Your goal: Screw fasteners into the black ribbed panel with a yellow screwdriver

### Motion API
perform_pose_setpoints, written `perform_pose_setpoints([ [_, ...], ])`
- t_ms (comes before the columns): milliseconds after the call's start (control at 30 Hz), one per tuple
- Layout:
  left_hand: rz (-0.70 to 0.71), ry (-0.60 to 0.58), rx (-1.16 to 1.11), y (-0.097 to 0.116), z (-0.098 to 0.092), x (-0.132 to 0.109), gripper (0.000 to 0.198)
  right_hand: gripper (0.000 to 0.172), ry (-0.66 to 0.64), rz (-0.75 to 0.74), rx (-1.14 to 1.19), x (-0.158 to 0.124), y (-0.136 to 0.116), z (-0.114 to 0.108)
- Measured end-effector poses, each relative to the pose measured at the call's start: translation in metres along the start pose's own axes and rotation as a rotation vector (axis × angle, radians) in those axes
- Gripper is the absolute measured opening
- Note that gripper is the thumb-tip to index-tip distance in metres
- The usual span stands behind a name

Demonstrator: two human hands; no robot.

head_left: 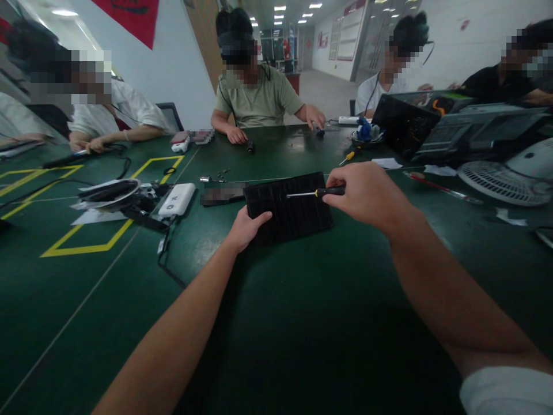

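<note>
My left hand (249, 228) grips the left edge of a flat black rectangular panel (298, 216), its thumb lying on the top face. The panel is tilted up toward me above the green table; slots or ribs show faintly on it, but its exact kind is unclear. In my right hand (360, 193) is a screwdriver (322, 192) with a black and yellow handle. Its metal shaft points left across the panel, the tip close to or touching the middle of the surface. Behind the panel's left side lies a dark flat object (222, 194), partly blurred out.
A white power bank (177, 199) with a cable and a pile of parts (125, 199) lie left on the green table (276, 323). At right are a white fan (510, 173), a red screwdriver (440, 185) and computer cases (475, 129). Several people sit around the far side.
</note>
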State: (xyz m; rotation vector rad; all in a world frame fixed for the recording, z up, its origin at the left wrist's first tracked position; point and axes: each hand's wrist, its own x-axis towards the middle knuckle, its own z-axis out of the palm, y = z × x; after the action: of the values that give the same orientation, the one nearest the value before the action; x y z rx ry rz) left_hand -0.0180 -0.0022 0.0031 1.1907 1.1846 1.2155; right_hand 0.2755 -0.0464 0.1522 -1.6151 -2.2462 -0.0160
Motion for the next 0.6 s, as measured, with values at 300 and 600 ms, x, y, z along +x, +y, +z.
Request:
perform_pose_setpoints([
  [300, -0.002, -0.005, -0.003, 0.0018, 0.0001, -0.0013, 0.054, 0.018, -0.004, 0.02, -0.026, -0.0007, -0.0008, -0.0005],
  [600, 0.005, 0.007, -0.007, -0.0003, 0.0004, -0.0008, 0.055, 0.019, -0.005, 0.045, -0.053, -0.0022, -0.0045, -0.0016],
])
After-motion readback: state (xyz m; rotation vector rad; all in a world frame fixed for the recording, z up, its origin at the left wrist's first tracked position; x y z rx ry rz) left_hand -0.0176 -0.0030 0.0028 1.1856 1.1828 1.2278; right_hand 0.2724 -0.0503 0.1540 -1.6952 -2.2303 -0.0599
